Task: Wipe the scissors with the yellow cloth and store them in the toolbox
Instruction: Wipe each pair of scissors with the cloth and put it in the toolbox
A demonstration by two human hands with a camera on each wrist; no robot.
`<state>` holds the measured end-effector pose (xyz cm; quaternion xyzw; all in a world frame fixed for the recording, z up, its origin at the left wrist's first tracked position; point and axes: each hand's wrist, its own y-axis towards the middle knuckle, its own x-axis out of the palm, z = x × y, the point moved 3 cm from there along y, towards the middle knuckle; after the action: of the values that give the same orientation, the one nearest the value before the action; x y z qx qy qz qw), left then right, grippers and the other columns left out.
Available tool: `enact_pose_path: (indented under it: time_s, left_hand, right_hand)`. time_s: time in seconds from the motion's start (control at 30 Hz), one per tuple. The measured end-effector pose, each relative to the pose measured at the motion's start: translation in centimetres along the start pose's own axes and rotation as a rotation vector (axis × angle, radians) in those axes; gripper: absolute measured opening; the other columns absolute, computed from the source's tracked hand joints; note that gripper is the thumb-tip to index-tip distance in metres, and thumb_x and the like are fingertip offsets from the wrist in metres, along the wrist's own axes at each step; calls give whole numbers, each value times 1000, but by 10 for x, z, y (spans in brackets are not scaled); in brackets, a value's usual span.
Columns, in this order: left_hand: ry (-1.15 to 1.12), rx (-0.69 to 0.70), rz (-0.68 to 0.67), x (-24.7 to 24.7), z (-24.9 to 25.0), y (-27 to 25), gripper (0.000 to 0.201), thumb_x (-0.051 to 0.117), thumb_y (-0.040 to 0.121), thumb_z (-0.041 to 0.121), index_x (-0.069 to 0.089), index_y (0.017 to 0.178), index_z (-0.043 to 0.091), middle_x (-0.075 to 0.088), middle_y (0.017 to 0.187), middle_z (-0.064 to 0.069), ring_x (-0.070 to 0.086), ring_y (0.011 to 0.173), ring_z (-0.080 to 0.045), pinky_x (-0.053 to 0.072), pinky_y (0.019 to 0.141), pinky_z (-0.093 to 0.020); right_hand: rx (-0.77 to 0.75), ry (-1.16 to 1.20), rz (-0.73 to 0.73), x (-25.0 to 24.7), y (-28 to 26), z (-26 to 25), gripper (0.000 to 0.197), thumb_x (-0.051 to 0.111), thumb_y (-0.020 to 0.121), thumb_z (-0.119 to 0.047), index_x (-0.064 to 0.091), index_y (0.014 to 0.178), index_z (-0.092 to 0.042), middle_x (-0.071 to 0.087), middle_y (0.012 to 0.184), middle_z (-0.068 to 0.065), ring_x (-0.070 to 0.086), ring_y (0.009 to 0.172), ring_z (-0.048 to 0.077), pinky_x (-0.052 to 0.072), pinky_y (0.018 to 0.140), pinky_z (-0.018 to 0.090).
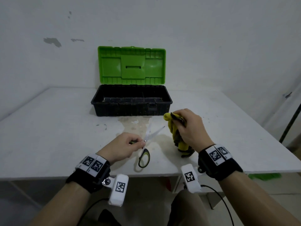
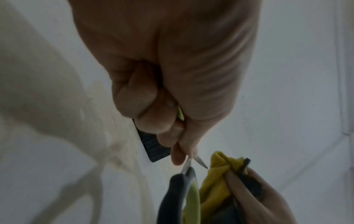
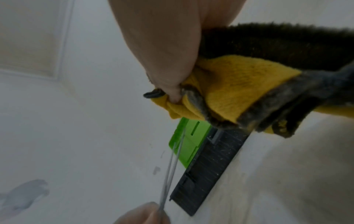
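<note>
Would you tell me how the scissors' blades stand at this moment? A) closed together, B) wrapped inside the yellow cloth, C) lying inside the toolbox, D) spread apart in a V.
D: the scissors, held near the pivot by the left hand, show two blades parted in a V, clear of the yellow cloth gripped by the right hand.

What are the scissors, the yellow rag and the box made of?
The scissors look like shiny metal blades with grey and green handles, probably plastic or rubber. The yellow cloth looks like soft, fuzzy fabric, with dark grimy patches. The toolbox seems hard moulded plastic: ribbed, dusty black base, glossy green lid.
</note>
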<state>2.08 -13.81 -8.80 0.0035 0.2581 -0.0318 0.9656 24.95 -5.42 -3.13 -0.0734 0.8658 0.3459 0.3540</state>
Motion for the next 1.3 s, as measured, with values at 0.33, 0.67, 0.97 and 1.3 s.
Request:
enact_pose_path:
  time_s: [0.33, 0.67, 0.97, 1.3]
  left_hand:
    - [231, 105, 19, -7, 14, 4, 18, 62, 96, 30, 72, 81, 27, 60, 68, 13, 52, 58, 5, 35, 61, -19]
    - [357, 146, 40, 0, 10, 2, 21, 61, 96, 38, 75, 87, 24, 68, 78, 7, 61, 78, -9, 46, 75, -31]
    - [198, 105, 23, 4, 8, 3, 24, 63, 96, 33, 70, 73, 30, 62, 65, 19, 56, 67, 3, 41, 69, -22]
    - [217, 109, 11, 8, 6, 1, 24, 62, 95, 38, 71, 75, 29, 64, 68, 16, 58, 70, -1, 45, 73, -27]
  right_hand:
    - [-406, -215, -236, 38, -37, -46, 21, 69, 85, -19, 66, 105, -22, 61, 102, -4, 59, 90, 19, 54, 62, 34]
    - [-169, -212, -127, 46, -18, -37, 18, 62, 89, -23, 67, 106, -20, 59, 101, -1, 59, 85, 22, 54, 65, 41]
    - [-159, -183, -248, 44, -28, -48, 22, 64, 90, -26, 67, 111, -22, 59, 106, -4, 59, 89, 18, 55, 71, 38]
    - [46, -177, -30, 25, -1, -34, 17, 56, 94, -24, 68, 106, -23, 59, 102, -3, 60, 85, 21, 53, 69, 40]
